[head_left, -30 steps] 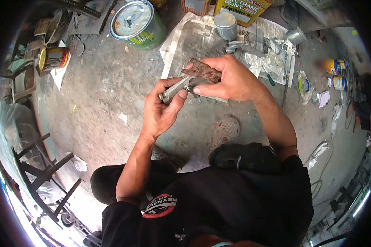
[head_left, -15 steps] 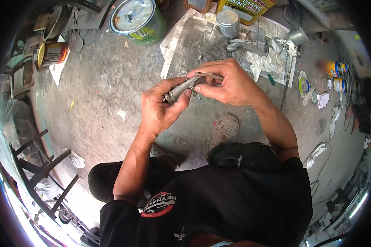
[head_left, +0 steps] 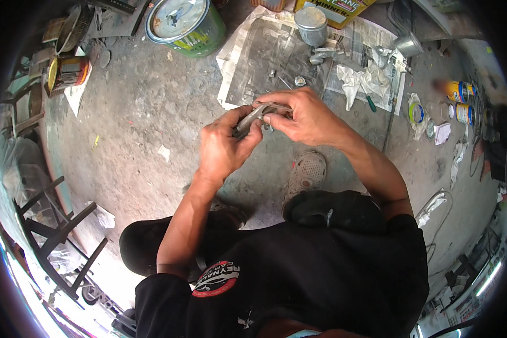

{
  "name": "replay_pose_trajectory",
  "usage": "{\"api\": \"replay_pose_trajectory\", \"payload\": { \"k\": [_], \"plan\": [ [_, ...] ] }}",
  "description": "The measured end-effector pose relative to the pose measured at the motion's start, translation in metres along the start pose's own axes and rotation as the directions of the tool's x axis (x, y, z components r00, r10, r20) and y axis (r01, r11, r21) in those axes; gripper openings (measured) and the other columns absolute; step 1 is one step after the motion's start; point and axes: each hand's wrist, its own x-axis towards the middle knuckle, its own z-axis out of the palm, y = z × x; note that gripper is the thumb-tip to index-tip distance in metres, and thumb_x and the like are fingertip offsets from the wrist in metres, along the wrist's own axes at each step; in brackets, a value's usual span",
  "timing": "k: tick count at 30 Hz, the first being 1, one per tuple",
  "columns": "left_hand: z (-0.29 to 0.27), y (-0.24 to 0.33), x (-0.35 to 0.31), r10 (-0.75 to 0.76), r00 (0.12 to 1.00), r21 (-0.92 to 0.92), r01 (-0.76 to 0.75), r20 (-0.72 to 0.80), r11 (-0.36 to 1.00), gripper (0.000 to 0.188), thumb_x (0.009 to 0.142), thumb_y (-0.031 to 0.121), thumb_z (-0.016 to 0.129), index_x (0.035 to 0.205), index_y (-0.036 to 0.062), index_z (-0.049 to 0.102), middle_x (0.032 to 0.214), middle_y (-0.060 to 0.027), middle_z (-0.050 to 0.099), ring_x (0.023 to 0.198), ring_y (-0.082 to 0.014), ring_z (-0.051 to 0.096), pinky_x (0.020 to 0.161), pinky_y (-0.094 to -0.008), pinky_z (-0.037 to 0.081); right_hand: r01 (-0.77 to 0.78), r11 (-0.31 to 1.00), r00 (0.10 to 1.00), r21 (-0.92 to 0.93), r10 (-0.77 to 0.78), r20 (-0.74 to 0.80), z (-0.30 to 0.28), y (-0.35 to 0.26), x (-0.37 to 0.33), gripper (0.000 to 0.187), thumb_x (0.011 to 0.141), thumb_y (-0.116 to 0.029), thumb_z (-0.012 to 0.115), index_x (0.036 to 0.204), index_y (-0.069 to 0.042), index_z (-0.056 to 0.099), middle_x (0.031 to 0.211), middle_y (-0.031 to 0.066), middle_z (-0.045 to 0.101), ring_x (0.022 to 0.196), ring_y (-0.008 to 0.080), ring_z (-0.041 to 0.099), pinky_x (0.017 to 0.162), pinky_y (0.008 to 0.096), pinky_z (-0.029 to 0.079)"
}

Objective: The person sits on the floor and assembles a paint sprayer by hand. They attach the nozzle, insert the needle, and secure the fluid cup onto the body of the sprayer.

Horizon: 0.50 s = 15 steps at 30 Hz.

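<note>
Both of my hands are raised in front of me over the concrete floor, gripping one grey metal part (head_left: 246, 125) that looks like a spray gun body. My left hand (head_left: 222, 145) is closed round its near, thicker end, with the thumb along its side. At the far end my right hand (head_left: 304, 119) pinches it between thumb and fingers. Those fingers hide much of that end, and I cannot make out whether a small piece is pinched there too. Beyond my hands, small metal pieces, including a round one (head_left: 300, 81), lie on spread newspaper (head_left: 236, 73).
On the newspaper stand a lidded metal cup (head_left: 311, 31), crumpled white tissue (head_left: 369, 80) and a green-handled tool (head_left: 372, 105). A green paint bucket (head_left: 194, 36) and a yellow can (head_left: 343, 12) stand farther off. Small tins (head_left: 463, 112) are at right, a dark metal frame (head_left: 62, 231) at left.
Both hands have shifted slightly and keep hold of the metal part. The left hand now covers more of its near end. The round piece on the newspaper has come into sight past my right hand.
</note>
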Motion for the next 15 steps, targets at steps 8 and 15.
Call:
{"api": "replay_pose_trajectory", "payload": {
  "k": [8,15],
  "plan": [
    [0.013,-0.011,-0.006,0.082,0.995,0.050,-0.078,-0.065,0.996,0.030,0.085,0.014,0.073,0.111,-0.0004,0.068,0.085,-0.0201,0.072,0.072,-0.0319,0.074,0.063,-0.0381,0.058,-0.144,0.989,0.989,0.019,0.144,0.032,0.004,-0.002,-0.001,0.034,0.087,-0.007,0.069,0.120,0.002,0.068,0.077,0.0156,0.071,0.062,0.0182,0.064,0.057,0.0331,0.050],
    [0.006,-0.023,0.003,-0.203,0.972,-0.124,0.218,0.123,0.968,0.027,0.087,0.017,0.069,0.106,-0.0031,0.068,0.078,-0.0130,0.071,0.065,-0.0258,0.070,0.060,-0.0356,0.056,-0.135,0.991,0.991,0.028,0.134,0.008,0.008,0.009,0.007,0.033,0.091,-0.013,0.071,0.121,0.001,0.068,0.067,0.0041,0.067,0.054,0.0089,0.054,0.051,0.0286,0.043]
  ]
}}
